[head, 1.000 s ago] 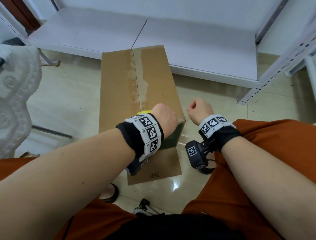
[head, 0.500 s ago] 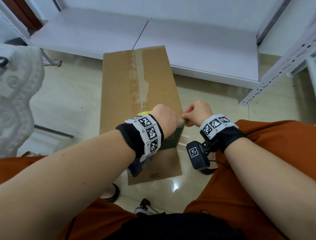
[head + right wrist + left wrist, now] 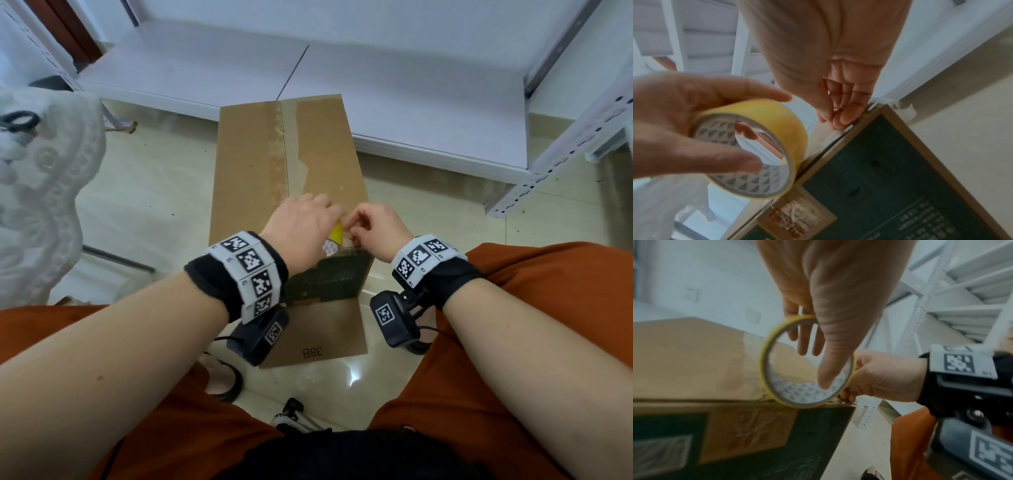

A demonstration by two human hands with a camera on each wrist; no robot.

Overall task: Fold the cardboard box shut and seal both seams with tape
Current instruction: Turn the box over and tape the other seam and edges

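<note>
Left hand [image 3: 301,226] has the yellow tape roll [image 3: 764,146] gripped, thumb through the core, right at the near top edge of the cardboard box [image 3: 253,192] on the floor. Right hand [image 3: 373,228] hovers beside it, fingertips pinched at that edge.

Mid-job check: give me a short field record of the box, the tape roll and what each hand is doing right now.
box: cardboard box on the floor, top flaps folded shut, old tape residue along the centre seam
tape roll: yellow tape roll at the box's near top edge
left hand: left hand grips the roll, fingers through its core
right hand: right hand pinches at the tape end beside the roll; the end itself is too clear to see
near flap: one lower flap lies flat on the floor
</note>
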